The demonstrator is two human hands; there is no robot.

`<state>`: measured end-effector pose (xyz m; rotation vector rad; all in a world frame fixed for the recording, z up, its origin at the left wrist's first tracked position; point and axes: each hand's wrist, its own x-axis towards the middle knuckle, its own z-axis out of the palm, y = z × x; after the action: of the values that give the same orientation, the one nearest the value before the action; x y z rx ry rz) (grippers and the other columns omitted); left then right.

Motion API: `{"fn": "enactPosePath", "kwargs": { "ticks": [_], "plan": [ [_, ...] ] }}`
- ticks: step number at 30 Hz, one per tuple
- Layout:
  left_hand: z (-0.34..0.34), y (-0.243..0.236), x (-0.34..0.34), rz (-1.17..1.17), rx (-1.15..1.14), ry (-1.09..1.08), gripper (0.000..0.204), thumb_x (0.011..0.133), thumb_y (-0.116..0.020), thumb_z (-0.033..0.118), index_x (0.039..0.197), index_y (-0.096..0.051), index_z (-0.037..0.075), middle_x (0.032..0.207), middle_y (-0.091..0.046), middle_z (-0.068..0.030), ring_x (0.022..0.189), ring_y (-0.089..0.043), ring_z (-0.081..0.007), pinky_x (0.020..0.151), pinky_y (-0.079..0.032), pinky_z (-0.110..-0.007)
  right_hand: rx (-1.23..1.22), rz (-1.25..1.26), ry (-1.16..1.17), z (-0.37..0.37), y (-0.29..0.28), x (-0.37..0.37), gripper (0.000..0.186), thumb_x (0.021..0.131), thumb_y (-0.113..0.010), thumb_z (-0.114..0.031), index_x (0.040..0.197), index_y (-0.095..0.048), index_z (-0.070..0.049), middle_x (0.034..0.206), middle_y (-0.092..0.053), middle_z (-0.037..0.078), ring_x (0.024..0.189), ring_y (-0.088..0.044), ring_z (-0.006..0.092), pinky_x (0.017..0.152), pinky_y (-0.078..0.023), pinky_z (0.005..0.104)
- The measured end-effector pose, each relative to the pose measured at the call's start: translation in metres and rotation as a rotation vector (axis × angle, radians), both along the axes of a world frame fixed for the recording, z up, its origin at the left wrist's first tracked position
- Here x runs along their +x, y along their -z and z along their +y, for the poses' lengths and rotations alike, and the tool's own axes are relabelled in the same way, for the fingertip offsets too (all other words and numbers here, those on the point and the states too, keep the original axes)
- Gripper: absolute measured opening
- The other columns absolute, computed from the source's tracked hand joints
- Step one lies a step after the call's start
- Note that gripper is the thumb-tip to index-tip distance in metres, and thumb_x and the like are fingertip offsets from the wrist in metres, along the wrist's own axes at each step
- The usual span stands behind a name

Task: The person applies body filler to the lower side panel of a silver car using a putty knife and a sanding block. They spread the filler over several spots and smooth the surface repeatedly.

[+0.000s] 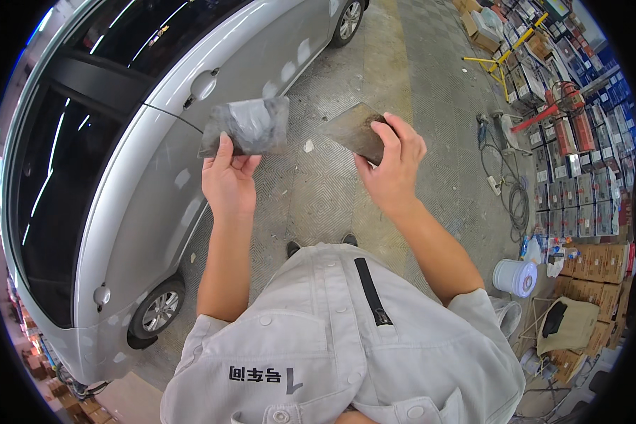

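Observation:
My left hand [231, 185] is closed on a flat, smeared grey mixing board [278, 133], thumb on its top face and fingers mostly hidden underneath. A lump of pale grey putty [251, 119] lies spread over the board. My right hand [397, 166] grips a thin, stained putty spreader [352, 128] between thumb and fingers, its wide edge pointing up and left. The spreader is apart from the board. Left of both hands stands a silver car [145, 169] with several pale patches on its doors; the board overlaps the car's side in view.
On the right, stacked boxes [576, 205] line the wall beside a red-armed stand [544, 116], a yellow metal frame [498, 71] and a coiled hose or cable [517, 205]. A white bucket [514, 277] and a folding chair [569, 325] stand nearer. Small pale scraps dot the patterned floor [318, 191].

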<state>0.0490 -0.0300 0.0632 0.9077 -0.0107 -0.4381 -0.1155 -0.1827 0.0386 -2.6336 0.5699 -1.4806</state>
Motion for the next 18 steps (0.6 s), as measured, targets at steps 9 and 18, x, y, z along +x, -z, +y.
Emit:
{"fn": "enactPosePath", "kwargs": {
  "ticks": [9,18],
  "plan": [
    [-0.006,0.005,-0.008,-0.034,-0.014,0.157,0.01,0.089,-0.053,0.013,0.092,-0.055,0.003,0.083,-0.062,-0.0063,0.063,-0.061,-0.0145,0.051,-0.054,-0.026,-0.202,0.094,-0.169,0.006,0.01,0.002,0.066,0.051,-0.075,-0.005,0.111,-0.047,-0.013,0.118,-0.048,0.007,0.103,-0.049,0.0239,0.087,-0.033,0.0385],
    [0.011,0.01,-0.012,0.039,0.097,0.199,0.01,0.089,-0.053,0.014,0.093,-0.055,0.004,0.083,-0.063,-0.0055,0.067,-0.062,-0.014,0.053,-0.054,-0.025,0.138,0.107,-0.047,-0.003,0.003,-0.003,0.061,0.053,-0.075,-0.002,0.105,-0.044,-0.009,0.121,-0.046,0.011,0.106,-0.046,0.0276,0.089,-0.031,0.0419]
  ]
}}
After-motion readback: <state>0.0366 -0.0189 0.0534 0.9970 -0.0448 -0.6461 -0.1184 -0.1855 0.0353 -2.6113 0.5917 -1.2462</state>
